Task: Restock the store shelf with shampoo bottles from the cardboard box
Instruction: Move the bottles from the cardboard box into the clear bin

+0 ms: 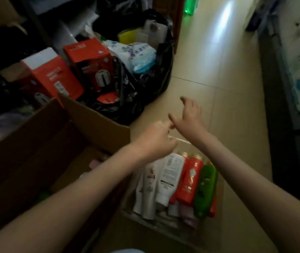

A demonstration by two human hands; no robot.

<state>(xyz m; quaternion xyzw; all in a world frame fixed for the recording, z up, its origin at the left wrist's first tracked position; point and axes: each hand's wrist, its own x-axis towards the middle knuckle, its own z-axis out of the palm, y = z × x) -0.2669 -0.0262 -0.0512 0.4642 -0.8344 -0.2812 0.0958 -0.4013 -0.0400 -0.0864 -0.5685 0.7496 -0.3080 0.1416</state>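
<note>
Head cam: both arms reach forward over a clear tub [185, 141] on the tiled floor [218, 70].

The left hand [155, 138] has its fingers curled and its knuckles touch the right thumb. It's motion-blurred, so I can't tell if it holds anything.

The right hand [191, 116] is above the tub's far rim with fingers spread and loosely bent, and it has nothing in its grasp.

The shampoo bottles [191, 181] lie side by side in the tub: a white one [171, 177], red ones, a green one [205, 190].

The cardboard box [94, 121] sits just left of the tub with its flaps up; the inside is too dark to read.

Beyond the box are red cartons [52, 73] and a full black bag [145, 84]. The store shelf [291, 79] runs along the right edge and is blurred.
</note>
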